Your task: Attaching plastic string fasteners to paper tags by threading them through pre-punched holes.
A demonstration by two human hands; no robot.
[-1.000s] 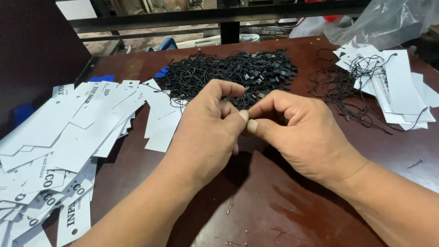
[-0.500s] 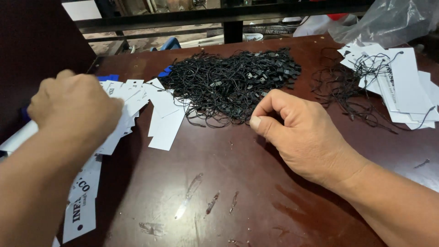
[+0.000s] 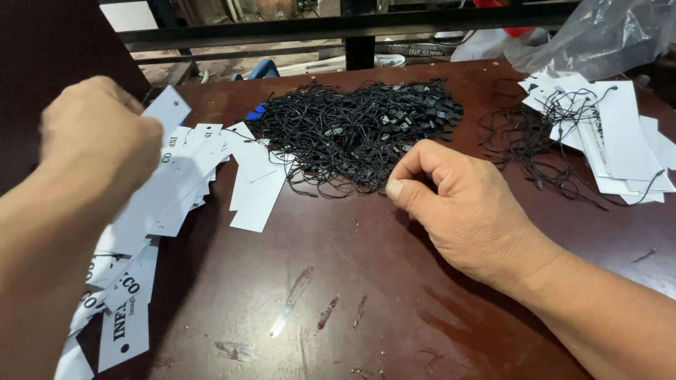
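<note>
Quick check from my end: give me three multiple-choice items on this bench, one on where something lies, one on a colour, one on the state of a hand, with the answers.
1. Where is the pile of loose strings?
A. at the table's far middle
B. at the near edge
C. on the floor

2. What colour are the strings?
A. white
B. black
C. red

3. What is the left hand doing?
A. resting flat
B. raised, closed on a white tag
C. out of view

Answers: 1 A, the pile lies beyond the right hand, between the two tag heaps; 2 B, every strand is black against the brown table; 3 B, a tag corner sticks out of the closed fingers.
</note>
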